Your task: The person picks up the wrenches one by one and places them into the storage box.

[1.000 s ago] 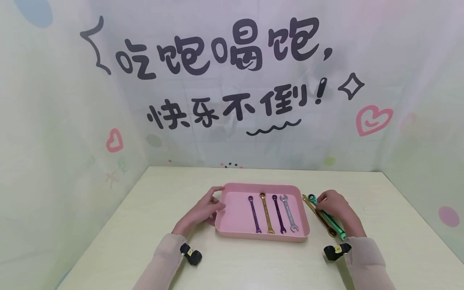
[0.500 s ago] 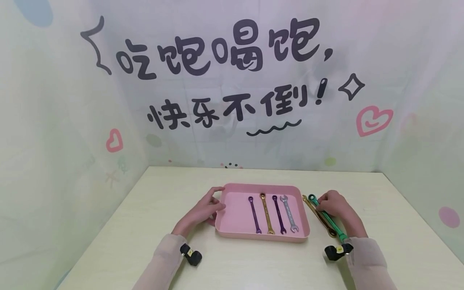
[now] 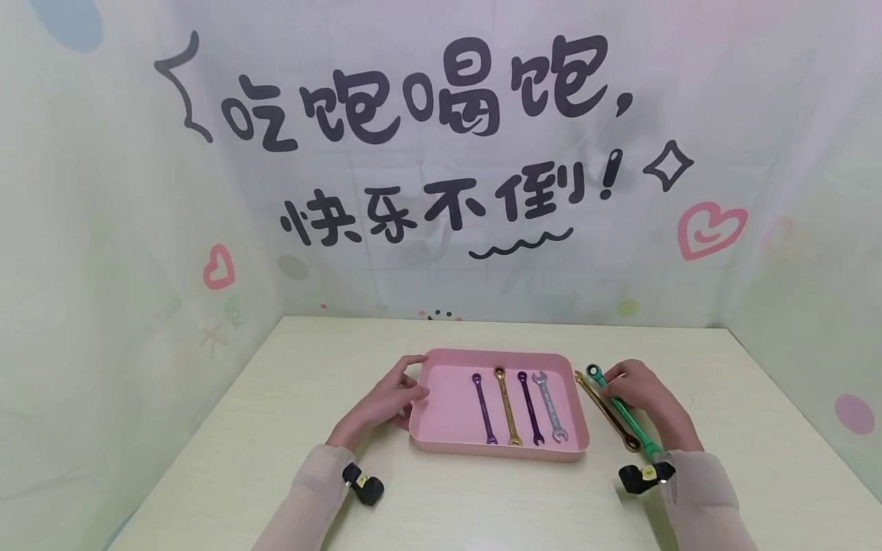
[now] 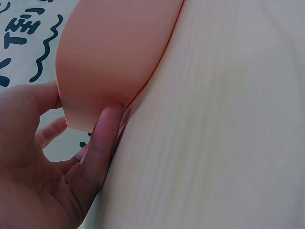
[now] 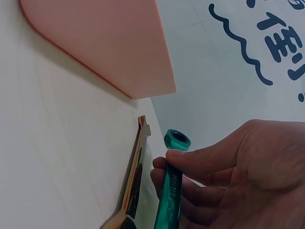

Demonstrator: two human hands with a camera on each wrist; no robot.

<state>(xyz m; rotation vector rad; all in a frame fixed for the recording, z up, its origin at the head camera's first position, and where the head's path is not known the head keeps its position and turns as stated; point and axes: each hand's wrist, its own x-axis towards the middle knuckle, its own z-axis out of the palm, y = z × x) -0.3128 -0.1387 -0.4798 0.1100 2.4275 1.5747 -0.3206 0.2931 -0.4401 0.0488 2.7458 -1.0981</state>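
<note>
In the head view, a pink tray [image 3: 448,448] holds a light purple wrench [image 3: 485,409], a gold wrench [image 3: 508,405], a dark purple wrench [image 3: 530,407] and a silver wrench [image 3: 549,405]. My left hand [image 3: 382,394] grips the tray's left end; the left wrist view shows a digit against the outer wall, low by the table. Right of the tray, my right hand [image 3: 637,385] pinches a green ratchet wrench [image 3: 628,417] between thumb and fingers, near its ring end. Another gold wrench [image 3: 606,411] lies on the table just left of the green one.
The pale wooden table [image 3: 482,505] reaches back to a printed cloth wall [image 3: 386,283], with cloth on both sides. A small black camera [image 3: 363,484] is strapped to the left wrist, another camera [image 3: 646,476] to the right.
My right hand has shifted slightly right with the green wrench, whose ring end has risen a little, widening the gap to the gold wrench beside it. The left hand and tray stay put.
</note>
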